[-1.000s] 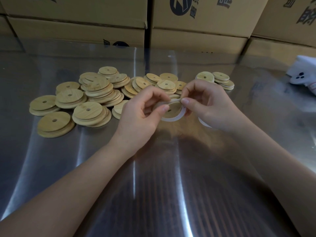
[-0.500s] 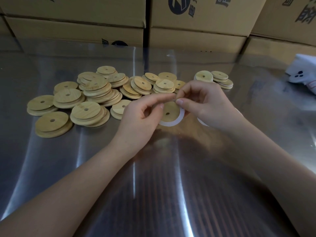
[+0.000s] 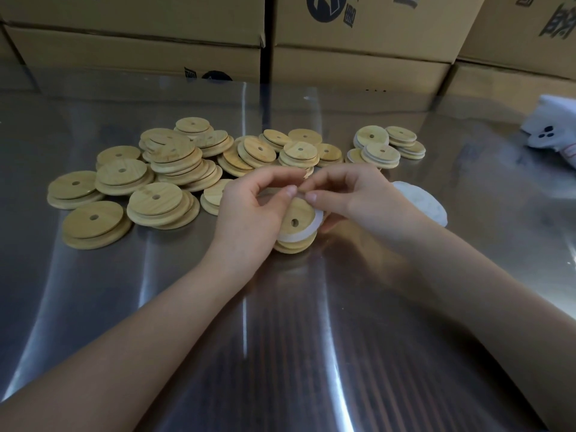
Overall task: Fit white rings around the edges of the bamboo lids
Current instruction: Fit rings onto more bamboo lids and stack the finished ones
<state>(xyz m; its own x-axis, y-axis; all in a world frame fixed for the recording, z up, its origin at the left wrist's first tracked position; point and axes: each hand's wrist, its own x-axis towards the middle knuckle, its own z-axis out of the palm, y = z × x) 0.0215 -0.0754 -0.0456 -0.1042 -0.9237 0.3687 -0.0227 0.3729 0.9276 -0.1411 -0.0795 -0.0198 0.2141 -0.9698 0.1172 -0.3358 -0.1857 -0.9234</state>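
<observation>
A bamboo lid (image 3: 296, 220) sits tilted between both hands, just above the steel table (image 3: 280, 338), its lower edge close to or touching the surface; which, I cannot tell. The left hand (image 3: 249, 213) grasps the lid from its left side, thumb pressed at the upper rim. The right hand (image 3: 358, 198) pinches at the same upper rim, thumb tip almost touching the left thumb, fingers curled behind the lid. A white ring (image 3: 308, 230) wraps the lid's stepped edge, showing along the lower left and right side; the top part is hidden by the thumbs.

The lid is a round disc of pale, grained bamboo with a small hole at its centre and a narrower raised step. The ring looks thin, matte and flexible.

Behind the hands, a loose heap of plain lids (image 3: 162, 179) lies spread over the table, many stacked. At the far right of it, a small group of lids with white rings (image 3: 383, 145) lies together. A pile of spare white rings (image 3: 420, 201) rests just behind the right hand. Cardboard boxes (image 3: 358, 42) line the table's far edge.
</observation>
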